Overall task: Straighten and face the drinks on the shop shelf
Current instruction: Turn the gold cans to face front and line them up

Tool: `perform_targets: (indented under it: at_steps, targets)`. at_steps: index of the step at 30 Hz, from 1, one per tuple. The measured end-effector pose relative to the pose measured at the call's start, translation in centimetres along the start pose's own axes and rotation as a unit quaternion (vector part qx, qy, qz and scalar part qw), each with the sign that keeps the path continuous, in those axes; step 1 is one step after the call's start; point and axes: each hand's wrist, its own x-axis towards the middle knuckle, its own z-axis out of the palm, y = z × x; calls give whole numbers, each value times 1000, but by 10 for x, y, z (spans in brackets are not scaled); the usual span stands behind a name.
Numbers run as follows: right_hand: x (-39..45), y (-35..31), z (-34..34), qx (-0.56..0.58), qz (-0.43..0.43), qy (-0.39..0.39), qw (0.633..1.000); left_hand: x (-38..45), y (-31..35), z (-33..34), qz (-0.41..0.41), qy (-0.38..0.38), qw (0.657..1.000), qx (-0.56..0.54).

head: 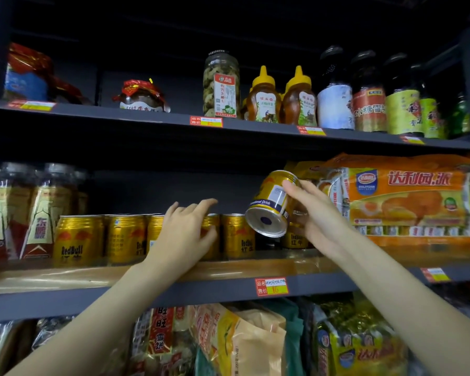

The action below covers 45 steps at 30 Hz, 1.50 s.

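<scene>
Seemingly left hand point(186, 229) hides 2 cans point(154, 229).

Dim shop shelves point(174, 294), lit softly from the near side, perhaps from overhead; their far backs sink into black. Soft glare sits on the gold cans point(79, 240), and the tilted can point(266, 203) glints at its silver base. Shelf lines bow toward the left and right edges, where corners smear into blur.
</scene>
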Motion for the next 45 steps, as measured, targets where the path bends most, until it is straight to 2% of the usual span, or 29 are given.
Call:
perform_targets:
  at_steps: [4, 7, 10, 14, 17, 20, 22, 27, 31, 34, 37, 39, 40, 42, 45]
  targets:
    - [10, -5, -5, -154, -38, 39, 986, 10, 7, 9, 23, -50, 998, 23]
    - [19, -2, -1, -327, -90, 71, 938, 23, 15, 16, 38, -99, 993, 56]
    - [26, 16, 2, -426, -76, 83, 898, 34, 19, 20, 24, -153, 983, 103]
    - [33, 39, 0, -490, -44, 60, 869, 36, 21, 23, 20, -139, 982, 125]
    - [35, 34, -8, -513, -31, -3, 858, 33, 21, 26, 29, -128, 981, 144]
    - [35, 16, -22, -601, -41, -95, 792, 36, 20, 26, 30, -146, 979, 140]
    - [34, 8, -28, -630, -48, -129, 765, 44, 21, 26, 21, -170, 977, 125]
    - [49, 17, -23, -670, -80, -121, 728, 61, 19, 28, 3, -209, 976, 66]
    - [78, 41, -9, -707, -106, -110, 690, 54, 16, 32, 3, -177, 983, 56]
    - [92, 52, -6, -706, -111, -105, 692, 52, 16, 33, 17, -153, 986, 61]
    - [100, 45, -19, -653, -94, -134, 739, 49, 16, 33, 42, -140, 987, 68]
    - [107, 35, -34, -615, -85, -124, 775, 48, 14, 34, 60, -131, 986, 84]
    - [110, 30, -42, -611, -82, -109, 780, 48, 14, 34, 67, -128, 985, 91]
    - [117, 29, -55, -640, -44, -100, 760, 49, 13, 35, 73, -132, 984, 98]
    - [123, 39, -56, -677, 25, -128, 724, 51, 13, 33, 58, -152, 982, 90]
